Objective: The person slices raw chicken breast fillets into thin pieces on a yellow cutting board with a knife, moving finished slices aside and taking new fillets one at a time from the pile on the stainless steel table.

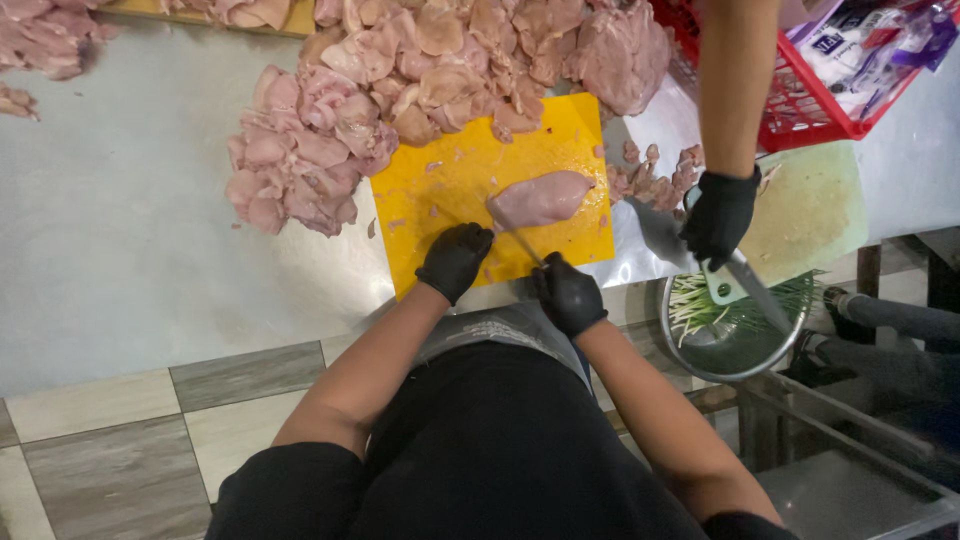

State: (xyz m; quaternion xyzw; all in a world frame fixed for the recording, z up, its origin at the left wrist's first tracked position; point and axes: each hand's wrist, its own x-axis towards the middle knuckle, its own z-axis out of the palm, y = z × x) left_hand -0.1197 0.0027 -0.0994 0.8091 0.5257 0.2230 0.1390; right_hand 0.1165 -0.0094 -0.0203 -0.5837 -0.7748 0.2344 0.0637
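Though the pale pink raw chicken breast on the yellow plastic cutting board looks soft and slippery, the black-gloved left hand, empty and curled, rests just beside it; the right hand grips a slim knife touching its near end; pinning its thick middle seems safest

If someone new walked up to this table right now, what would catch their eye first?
Most likely the bright yellow cutting board at the table edge, with one chicken breast on it. The right hand holds a knife to that piece, and the left hand rests on the board beside it. Behind the board sits a large heap of raw chicken; at right, a co-worker's gloved hand grips a cleaver.
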